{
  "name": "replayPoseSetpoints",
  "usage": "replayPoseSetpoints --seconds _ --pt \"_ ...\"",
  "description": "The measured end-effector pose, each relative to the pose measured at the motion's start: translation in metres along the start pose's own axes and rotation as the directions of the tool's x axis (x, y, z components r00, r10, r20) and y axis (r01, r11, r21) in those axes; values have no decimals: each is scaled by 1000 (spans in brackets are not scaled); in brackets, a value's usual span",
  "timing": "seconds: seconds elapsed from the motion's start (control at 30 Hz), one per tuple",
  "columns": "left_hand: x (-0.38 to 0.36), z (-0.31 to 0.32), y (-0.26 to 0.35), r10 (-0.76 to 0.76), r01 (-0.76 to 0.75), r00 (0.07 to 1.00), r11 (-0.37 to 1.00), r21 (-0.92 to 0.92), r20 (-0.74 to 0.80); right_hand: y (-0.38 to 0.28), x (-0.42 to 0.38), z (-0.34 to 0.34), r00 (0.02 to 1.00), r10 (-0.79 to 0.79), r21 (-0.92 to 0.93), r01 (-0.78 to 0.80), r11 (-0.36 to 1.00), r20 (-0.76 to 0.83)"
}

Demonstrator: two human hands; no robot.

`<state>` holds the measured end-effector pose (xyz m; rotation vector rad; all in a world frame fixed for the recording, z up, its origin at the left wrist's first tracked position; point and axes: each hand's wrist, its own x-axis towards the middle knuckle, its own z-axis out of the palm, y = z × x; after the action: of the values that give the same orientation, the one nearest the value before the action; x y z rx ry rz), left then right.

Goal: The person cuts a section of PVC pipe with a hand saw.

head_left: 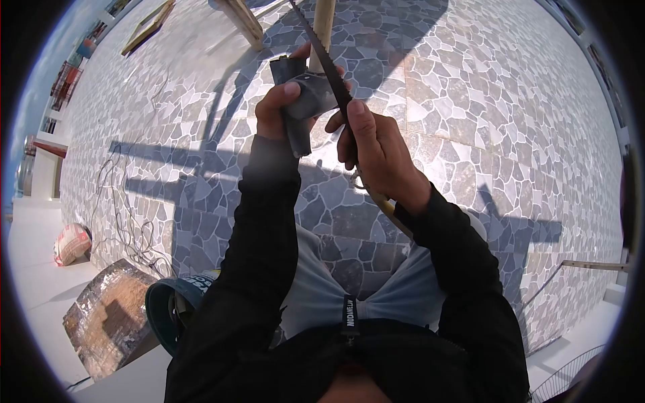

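Under both hands, well below them, is a stone-patterned floor (470, 101) with long shadows across it. Down to the left of the left arm sits a foil-covered slab (107, 316) with a blue bucket (164, 312) just beside it, plus loose wires (127, 221) further up. Between the hands runs a saw (329, 67), toothed blade pointing up and away. Right hand (376, 151) is wrapped closed around it low down. Left hand (282, 107) pinches a grey sheet (302, 101) against the blade, thumb on top.
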<state>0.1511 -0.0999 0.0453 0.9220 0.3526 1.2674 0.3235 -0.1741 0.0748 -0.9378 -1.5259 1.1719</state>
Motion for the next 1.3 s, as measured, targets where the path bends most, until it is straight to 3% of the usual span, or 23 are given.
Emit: replayPoseSetpoints --seconds 0.07,0.1,0.17,0.3,0.37,0.43,0.5,0.53,0.6,0.63,0.73,0.83,0.9,0.93,1.0,1.1,1.23,1.3 --pt "1 -6 -1 -18 19 999 999 -27 50 16 4 -3 981 177 -76 -171 982 83" --pt "1 -8 -1 -31 35 995 998 -51 94 12 3 -4 981 175 -78 -169 983 81" --pt "2 -12 -2 -22 27 997 998 -63 79 0 0 -1 1000 -1 -42 2 999 30" --pt "-1 -5 1 -21 31 996 994 -107 91 2 0 1 999 48 48 -48 998 4" --pt "0 -7 0 -25 33 995 996 -80 101 16 4 -2 986 151 -98 -144 985 64" --pt "1 -5 2 -21 26 995 998 -49 100 6 2 -1 993 107 -100 -101 990 59" --pt "1 -2 2 -25 25 999 1000 6 -40 -6 -1 2 1000 -19 -43 19 999 14" --pt "0 -1 3 -26 27 999 1000 7 -41 -1 0 2 1000 -18 -42 19 999 14" --pt "1 1 3 -31 30 999 999 12 19 10 3 1 983 164 -66 -158 985 80" --pt "2 1 2 -33 33 999 999 9 25 10 2 -1 984 163 -68 -159 985 73" --pt "2 -4 0 -34 35 999 999 36 -39 5 2 -1 996 70 -108 -65 992 50" --pt "1 -5 1 -5 6 1000 1000 27 -19 1 0 1 1000 -5 0 5 1000 -9" --pt "0 0 1 -28 28 999 999 20 -24 11 4 -2 970 225 -32 -223 974 90" --pt "1 0 0 -27 28 999 999 19 -19 11 3 -4 971 223 -34 -221 975 87" --pt "1 -2 0 -44 44 998 999 2 -45 5 2 -3 995 58 -110 -50 993 79" --pt "3 -7 0 -33 33 999 999 -7 2 1 0 1 998 31 -26 -30 999 48" --pt "2 -5 -1 -43 43 999 999 3 -3 9 3 -3 974 203 -113 -192 975 102" --pt "2 -5 1 -38 38 999 999 -2 -18 2 2 -1 1000 18 -62 -18 998 10"
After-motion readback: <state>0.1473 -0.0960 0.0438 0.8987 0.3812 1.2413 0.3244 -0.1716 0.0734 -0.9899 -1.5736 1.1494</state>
